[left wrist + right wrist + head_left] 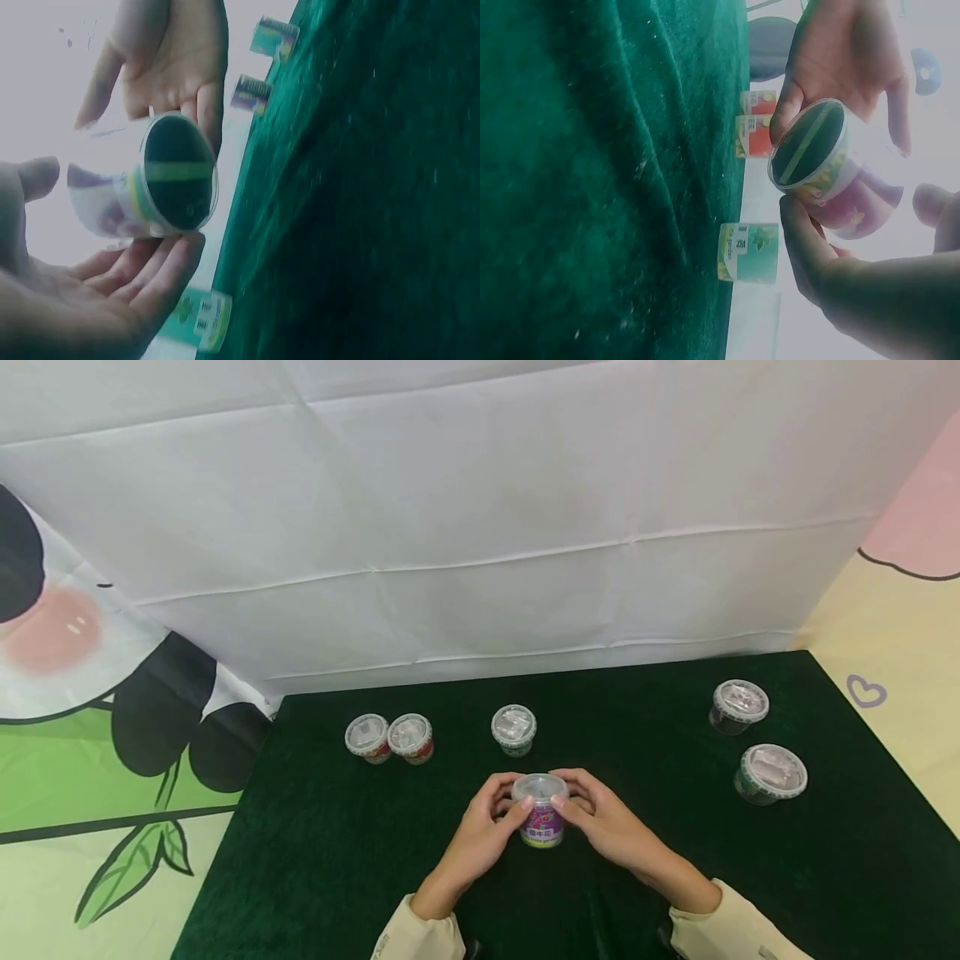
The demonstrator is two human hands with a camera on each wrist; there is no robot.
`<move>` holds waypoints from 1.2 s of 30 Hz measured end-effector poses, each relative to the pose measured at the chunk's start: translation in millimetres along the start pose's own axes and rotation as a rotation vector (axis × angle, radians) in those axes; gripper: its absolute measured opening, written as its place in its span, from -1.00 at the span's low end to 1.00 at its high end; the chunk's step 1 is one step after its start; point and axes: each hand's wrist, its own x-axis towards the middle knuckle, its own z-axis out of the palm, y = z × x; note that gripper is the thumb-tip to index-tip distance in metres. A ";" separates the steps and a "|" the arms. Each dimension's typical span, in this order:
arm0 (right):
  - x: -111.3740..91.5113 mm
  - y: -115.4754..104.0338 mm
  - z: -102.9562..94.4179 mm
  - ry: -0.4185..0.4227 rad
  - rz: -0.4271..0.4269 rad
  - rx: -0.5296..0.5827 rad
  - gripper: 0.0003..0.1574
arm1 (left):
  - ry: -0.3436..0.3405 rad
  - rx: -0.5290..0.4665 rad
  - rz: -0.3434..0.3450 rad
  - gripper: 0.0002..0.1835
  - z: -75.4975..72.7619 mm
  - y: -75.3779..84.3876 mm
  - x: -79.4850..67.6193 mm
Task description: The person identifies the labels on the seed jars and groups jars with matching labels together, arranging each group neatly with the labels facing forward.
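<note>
Two hands are working one tub here: we're gripping the purple-labelled tub (543, 827) between left hand (483, 833) and right hand (611, 832). Both are part-open, fingers curving round its sides, thumbs pressing on the near face. We're holding it roughly upright mid-scene, off the bench (337, 877); its base is showing in both wrist views.

Around it we're seeing five lidded tubs: two red-labelled tubs (412, 740) sitting side by side far left, a green-labelled tub (514, 732) just beyond ours, a dark-labelled tub (738, 707) far right, another green tub (771, 775) nearer on the right. Dark green cloth is covering the bench; a white sheet (480, 510) is hanging behind.
</note>
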 end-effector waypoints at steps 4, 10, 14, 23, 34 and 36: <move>6.6 -3.0 6.7 -0.014 -0.034 -0.025 -0.34 | -0.038 0.024 -0.012 -0.48 -16.1 -2.9 0.4; 20.4 -8.3 21.0 -0.088 -0.111 -0.021 -0.34 | -0.089 0.045 -0.012 -0.48 -47.3 -5.8 -5.7; 31.1 -10.4 33.5 -0.116 -0.124 -0.023 -0.34 | -0.104 0.051 -0.006 -0.48 -68.0 -10.3 -12.2; 53.1 -12.4 62.1 -0.147 -0.129 -0.059 -0.35 | -0.076 0.046 -0.020 -0.48 -102.4 -19.8 -27.9; 78.3 -22.7 101.5 -0.150 -0.131 -0.112 -0.38 | -0.042 0.063 -0.023 -0.52 -146.2 -27.1 -43.6; 81.8 -25.0 109.0 -0.156 -0.121 -0.116 -0.38 | -0.038 0.065 -0.017 -0.53 -154.1 -30.3 -47.2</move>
